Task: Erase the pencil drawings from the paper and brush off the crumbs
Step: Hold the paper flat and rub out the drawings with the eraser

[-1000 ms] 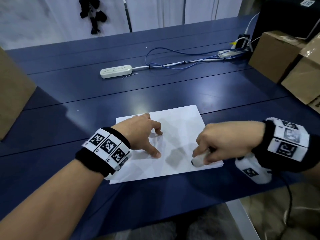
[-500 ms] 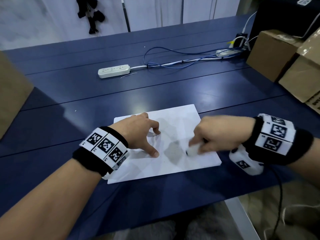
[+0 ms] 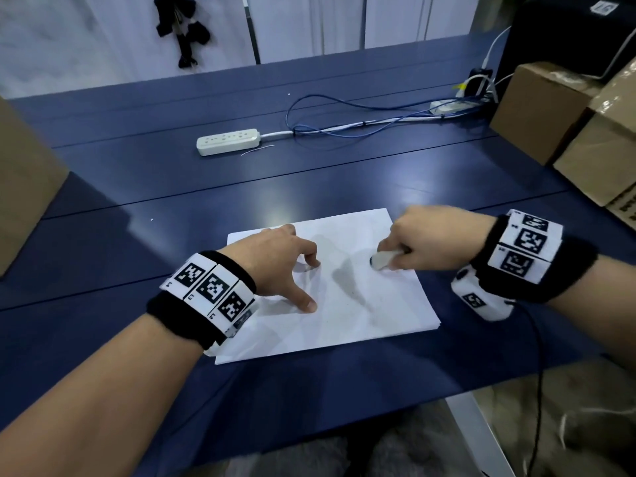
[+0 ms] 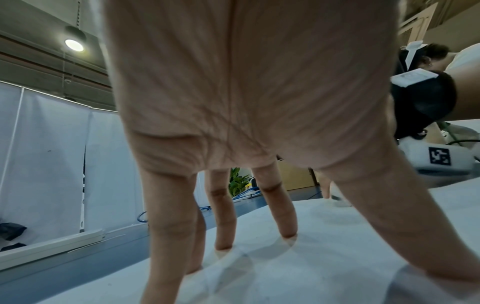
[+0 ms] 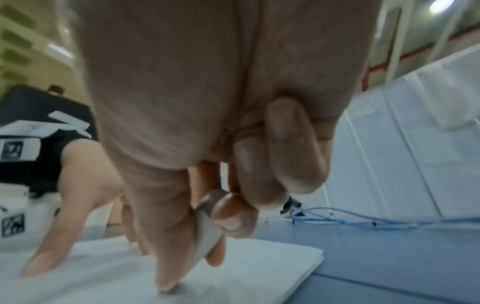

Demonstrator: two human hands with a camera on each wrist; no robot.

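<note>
A white sheet of paper [image 3: 347,315] lies on the dark blue table [image 3: 309,180] in front of me. My left hand [image 3: 285,263] stands on its left part with spread, straight fingers [image 4: 226,226] pressing down through the tips. My right hand [image 3: 423,239] pinches a white eraser [image 3: 383,259] between thumb and fingers, its dark tip down on the paper's right half; the right wrist view shows the eraser [image 5: 207,232] held the same way. Faint grey smudges and specks lie on the paper between the hands. Any pencil lines are too faint to tell.
A white power strip [image 3: 228,141] with blue and white cables [image 3: 344,125] lies across the far table. Cardboard boxes [image 3: 550,118] stand at the right, another box [image 3: 24,187] at the left. The table's near edge runs just below the paper.
My right hand with the eraser has slid away from me, from the paper's near right part up toward its far right part. The left hand has stayed pressed in place.
</note>
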